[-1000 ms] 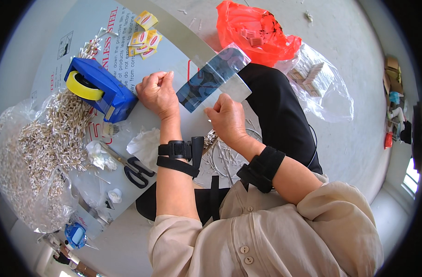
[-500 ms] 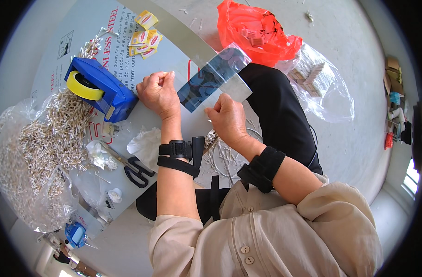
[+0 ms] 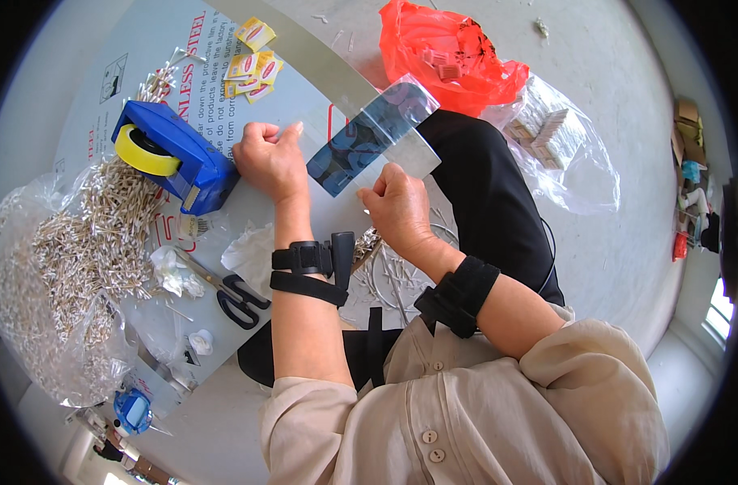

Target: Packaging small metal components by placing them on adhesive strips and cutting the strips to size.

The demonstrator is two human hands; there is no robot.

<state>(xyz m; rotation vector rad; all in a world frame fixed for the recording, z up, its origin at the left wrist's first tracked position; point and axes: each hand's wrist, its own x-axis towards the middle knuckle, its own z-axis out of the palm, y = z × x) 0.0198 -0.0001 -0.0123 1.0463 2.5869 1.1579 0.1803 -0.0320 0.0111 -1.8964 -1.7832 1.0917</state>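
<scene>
Closest in, both wrists wear black straps, and the scissors [image 3: 244, 301] lie to the left of the left forearm. A little farther out, the right hand [image 3: 397, 206] sits at the near long side of the sleeve [image 3: 354, 147], a flat strip of clear film with a dark blue part. Its fingers are curled in and narrow, the thumb by the forefinger; whether they pinch the film cannot be told. The left hand [image 3: 276, 162] is just left of the sleeve's lower-left end and appears apart from it, fingers folded, thumb raised away from them; nothing shows in it, though the inside of the palm is hidden.

The sleeve thus lies between and beyond the hands: ahead of the right one, to the right of the left one. The right is nearer, overlapping its near side in the view. Its long axis slants from the lower left, by the left hand, away to the upper right. The clear end points toward the red bag [image 3: 401, 48]; the dark end points back to the left.

Left of the left hand stands the tape dispenser [image 3: 203, 166]; beyond it lie the yellow packets [image 3: 256, 73].
</scene>
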